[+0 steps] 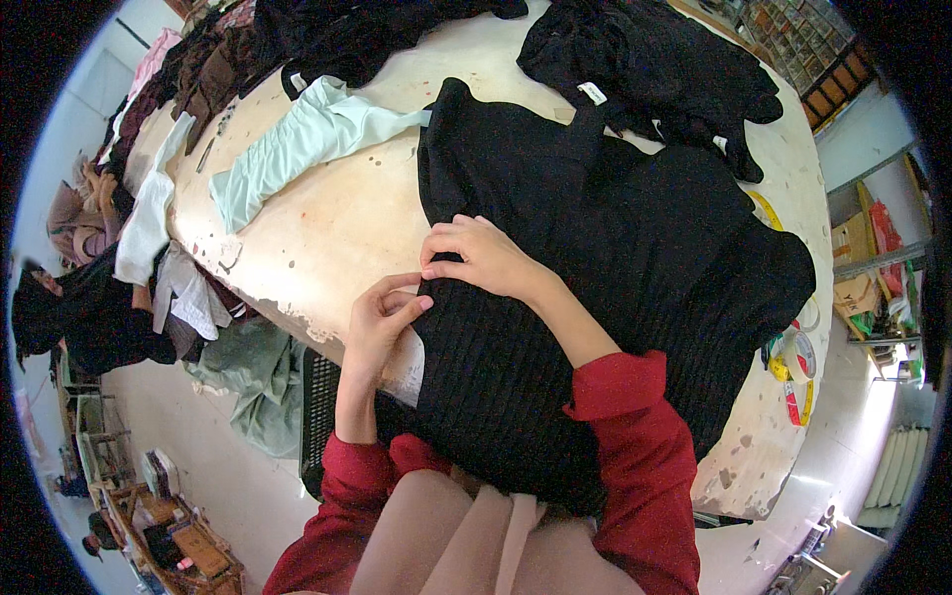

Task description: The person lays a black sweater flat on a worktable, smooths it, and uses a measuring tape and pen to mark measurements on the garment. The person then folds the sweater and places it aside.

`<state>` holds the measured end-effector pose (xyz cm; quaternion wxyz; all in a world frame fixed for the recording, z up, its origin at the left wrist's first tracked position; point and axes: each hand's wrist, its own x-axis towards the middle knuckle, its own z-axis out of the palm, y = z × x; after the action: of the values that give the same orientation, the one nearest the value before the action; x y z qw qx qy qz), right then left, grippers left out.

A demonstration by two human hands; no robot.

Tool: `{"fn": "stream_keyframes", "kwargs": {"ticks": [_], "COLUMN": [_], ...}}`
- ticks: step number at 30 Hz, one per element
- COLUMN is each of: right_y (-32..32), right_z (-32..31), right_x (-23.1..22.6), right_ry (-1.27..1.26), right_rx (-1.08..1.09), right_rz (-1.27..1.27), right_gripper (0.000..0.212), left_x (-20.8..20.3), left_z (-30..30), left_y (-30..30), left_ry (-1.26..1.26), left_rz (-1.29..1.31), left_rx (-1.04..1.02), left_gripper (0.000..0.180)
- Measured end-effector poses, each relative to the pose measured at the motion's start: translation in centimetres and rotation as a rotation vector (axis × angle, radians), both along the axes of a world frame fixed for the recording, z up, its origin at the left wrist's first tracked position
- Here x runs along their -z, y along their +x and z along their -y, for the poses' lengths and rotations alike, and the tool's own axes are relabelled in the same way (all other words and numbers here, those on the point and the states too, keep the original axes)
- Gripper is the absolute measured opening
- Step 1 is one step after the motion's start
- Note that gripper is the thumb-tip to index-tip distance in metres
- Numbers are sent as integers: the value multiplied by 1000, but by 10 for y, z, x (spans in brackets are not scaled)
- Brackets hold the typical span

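Observation:
A black ribbed knit garment (535, 367) is spread over the table and hangs off its near edge toward me. My left hand (377, 322) pinches the garment's left edge between thumb and fingers. Just above it, my right hand (481, 260) is closed on the same edge, its palm turned down and its forearm lying across the knit. The two hands nearly touch. Whatever is between the fingertips besides the cloth is too small to make out.
A worn pale table (297, 258) bears a mint-green cloth (293, 149), black garments (645, 59) at the back and a tape roll (796, 355) with a yellow measuring tape (778, 369) at right. At the far left, another person (84, 213) sits by dark clothing.

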<state>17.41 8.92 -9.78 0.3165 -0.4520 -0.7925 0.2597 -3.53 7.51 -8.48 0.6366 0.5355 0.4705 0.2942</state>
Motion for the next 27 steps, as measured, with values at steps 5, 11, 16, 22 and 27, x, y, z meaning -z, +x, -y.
{"fn": "stream_keyframes", "kwargs": {"ticks": [5, 11, 16, 22, 27], "right_y": [-7, -17, -16, 0, 57], "right_z": [3, 6, 4, 32, 162], "right_x": [4, 12, 12, -12, -68], "right_ry": [40, 393, 349, 127, -88], "right_rx": [49, 168, 185, 264, 579], "right_rz": [108, 430, 417, 159, 245], "right_gripper": [19, 28, 34, 55, 59], "left_x": [-2, 7, -12, -9, 3], "left_z": [7, 12, 25, 27, 20], "left_y": [3, 3, 13, 18, 17], "left_ry": [132, 436, 575, 1003, 1086], "left_rz": [31, -255, -743, -1171, -844], "left_rx": [-70, -31, 31, 106, 159], "left_gripper": [17, 16, 14, 15, 36]}}
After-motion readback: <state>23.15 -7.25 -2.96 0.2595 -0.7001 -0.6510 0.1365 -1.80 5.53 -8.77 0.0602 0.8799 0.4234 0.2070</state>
